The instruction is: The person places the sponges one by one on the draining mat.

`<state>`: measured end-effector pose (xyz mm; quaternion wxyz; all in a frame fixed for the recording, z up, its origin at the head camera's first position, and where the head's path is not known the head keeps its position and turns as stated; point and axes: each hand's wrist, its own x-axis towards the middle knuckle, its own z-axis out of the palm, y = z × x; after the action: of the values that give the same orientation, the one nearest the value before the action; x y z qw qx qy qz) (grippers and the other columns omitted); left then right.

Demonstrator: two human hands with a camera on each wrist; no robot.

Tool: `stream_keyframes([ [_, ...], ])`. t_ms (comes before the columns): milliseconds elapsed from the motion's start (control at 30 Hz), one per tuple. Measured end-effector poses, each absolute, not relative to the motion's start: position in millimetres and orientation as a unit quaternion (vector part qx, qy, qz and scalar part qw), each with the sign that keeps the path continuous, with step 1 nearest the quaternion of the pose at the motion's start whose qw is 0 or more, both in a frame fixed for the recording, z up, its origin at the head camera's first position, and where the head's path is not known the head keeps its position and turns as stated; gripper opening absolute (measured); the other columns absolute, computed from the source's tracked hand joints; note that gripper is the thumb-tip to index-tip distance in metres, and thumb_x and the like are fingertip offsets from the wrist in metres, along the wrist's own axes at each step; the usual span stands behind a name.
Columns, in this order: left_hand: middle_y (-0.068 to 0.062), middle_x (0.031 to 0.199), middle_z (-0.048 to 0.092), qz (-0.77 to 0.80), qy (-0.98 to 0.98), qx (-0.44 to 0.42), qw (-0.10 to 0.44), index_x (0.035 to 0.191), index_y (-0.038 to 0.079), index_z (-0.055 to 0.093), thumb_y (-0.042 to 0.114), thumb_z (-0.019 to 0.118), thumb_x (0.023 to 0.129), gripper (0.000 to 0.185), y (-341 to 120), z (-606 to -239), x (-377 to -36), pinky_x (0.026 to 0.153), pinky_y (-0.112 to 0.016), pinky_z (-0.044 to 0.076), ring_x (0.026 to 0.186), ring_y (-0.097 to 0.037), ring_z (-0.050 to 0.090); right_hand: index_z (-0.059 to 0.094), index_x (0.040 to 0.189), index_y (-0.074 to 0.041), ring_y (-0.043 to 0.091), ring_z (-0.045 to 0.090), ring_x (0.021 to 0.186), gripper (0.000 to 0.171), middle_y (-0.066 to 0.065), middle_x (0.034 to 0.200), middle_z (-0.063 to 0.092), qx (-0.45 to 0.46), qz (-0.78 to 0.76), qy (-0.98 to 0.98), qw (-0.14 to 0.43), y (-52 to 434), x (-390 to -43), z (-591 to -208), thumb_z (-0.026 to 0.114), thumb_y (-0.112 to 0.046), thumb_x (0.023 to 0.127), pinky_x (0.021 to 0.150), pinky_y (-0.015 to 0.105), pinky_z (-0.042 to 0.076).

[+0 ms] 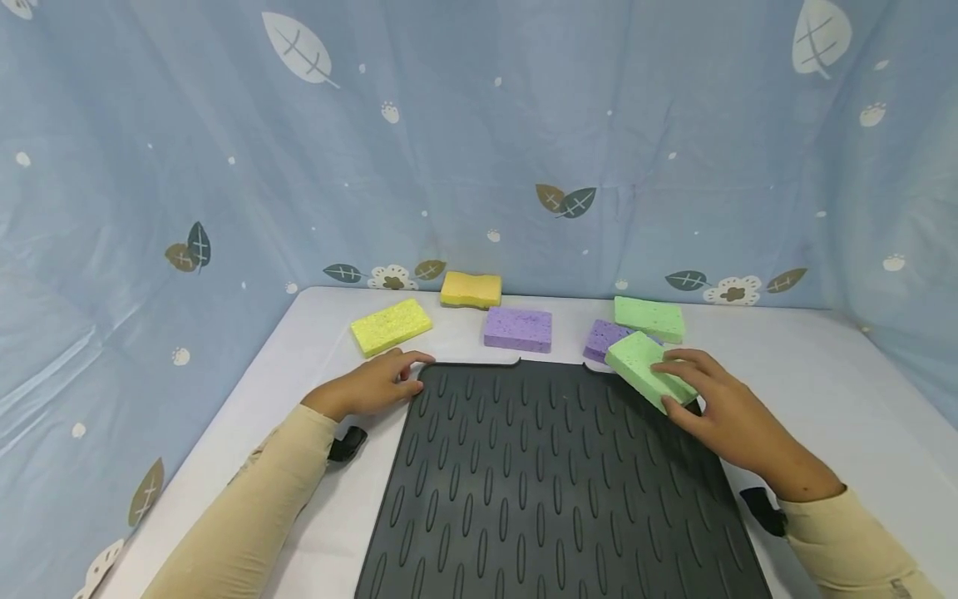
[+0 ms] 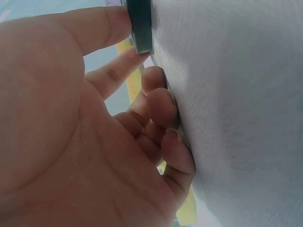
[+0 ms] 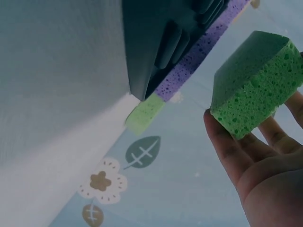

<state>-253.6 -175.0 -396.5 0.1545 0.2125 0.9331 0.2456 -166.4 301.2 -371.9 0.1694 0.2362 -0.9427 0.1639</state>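
A dark ribbed mat lies on the white table. My right hand grips a green sponge above the mat's far right corner; the right wrist view shows the sponge held between fingers and thumb. My left hand rests on the table at the mat's far left corner, its thumb touching the mat's edge. Its fingers curl loosely against the table. Beyond the mat lie a yellow sponge, an orange-yellow sponge, two purple sponges and another green sponge.
A blue leaf-patterned cloth walls in the table at the back and both sides. Bare white table shows left and right of the mat. Black wrist straps sit on both beige sleeves.
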Motion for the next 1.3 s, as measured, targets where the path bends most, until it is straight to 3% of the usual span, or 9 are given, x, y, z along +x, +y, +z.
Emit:
stream_keyframes([
  [167,-0.006,0.098,0.050,0.246,0.933,0.212,0.155,0.146,0.022,0.048,0.026,0.057,0.103,0.045,-175.9,-397.1,-253.1,0.072,-0.033,0.040,0.085,-0.019,0.048,0.062,0.130,-0.012,0.034,0.062,0.112,0.045,0.013,0.137,0.051,0.252,0.172,-0.938,0.165,297.9,-165.2,-374.5,0.075,-0.009,0.087,0.075,0.047,0.054],
  [367,-0.006,0.098,0.050,0.248,0.933,0.215,0.149,0.146,0.021,0.049,0.025,0.057,0.103,0.045,-176.0,-396.3,-252.8,0.073,-0.034,0.040,0.085,-0.019,0.048,0.063,0.128,-0.012,0.019,0.069,0.090,0.043,0.013,0.137,0.051,0.271,0.175,-0.935,0.148,295.3,-166.1,-376.1,0.075,-0.009,0.087,0.063,0.031,0.051],
  [500,-0.006,0.097,0.049,0.250,0.932,0.215,0.149,0.146,0.021,0.049,0.025,0.057,0.103,0.044,-176.3,-398.1,-253.2,0.071,-0.033,0.040,0.084,-0.018,0.048,0.065,0.126,-0.012,0.009,0.066,0.077,0.040,0.014,0.138,0.051,0.278,0.183,-0.934,0.126,294.4,-165.5,-377.4,0.074,-0.009,0.087,0.058,0.023,0.046],
  [633,-0.006,0.098,0.049,0.248,0.933,0.212,0.153,0.146,0.022,0.049,0.026,0.057,0.103,0.045,-176.1,-399.9,-252.6,0.071,-0.033,0.040,0.084,-0.018,0.048,0.066,0.124,-0.015,0.017,0.068,0.092,0.039,0.013,0.137,0.053,0.286,0.183,-0.934,0.114,293.8,-165.1,-378.2,0.074,-0.009,0.087,0.064,0.028,0.051],
  [733,-0.006,0.098,0.050,0.246,0.933,0.213,0.151,0.146,0.022,0.049,0.026,0.057,0.102,0.045,-175.6,-399.7,-252.3,0.071,-0.033,0.041,0.084,-0.019,0.048,0.066,0.124,-0.018,0.027,0.062,0.114,0.040,0.009,0.135,0.056,0.294,0.170,-0.933,0.117,294.0,-165.2,-378.6,0.075,-0.010,0.086,0.077,0.037,0.055],
  [1033,-0.006,0.098,0.050,0.246,0.934,0.212,0.151,0.146,0.023,0.049,0.026,0.058,0.102,0.045,-174.5,-399.0,-253.4,0.070,-0.032,0.041,0.084,-0.018,0.048,0.064,0.130,-0.019,0.024,0.057,0.119,0.053,0.005,0.136,0.057,0.307,0.170,-0.931,0.102,296.4,-165.7,-380.5,0.077,-0.008,0.081,0.084,0.039,0.053],
  [1300,-0.006,0.097,0.049,0.246,0.934,0.211,0.149,0.145,0.023,0.050,0.025,0.058,0.102,0.044,-175.2,-398.5,-253.8,0.072,-0.033,0.040,0.084,-0.018,0.048,0.059,0.137,-0.017,0.038,0.053,0.129,0.057,0.015,0.143,0.053,0.286,0.178,-0.941,0.045,297.0,-165.9,-379.8,0.075,-0.010,0.083,0.090,0.052,0.050],
])
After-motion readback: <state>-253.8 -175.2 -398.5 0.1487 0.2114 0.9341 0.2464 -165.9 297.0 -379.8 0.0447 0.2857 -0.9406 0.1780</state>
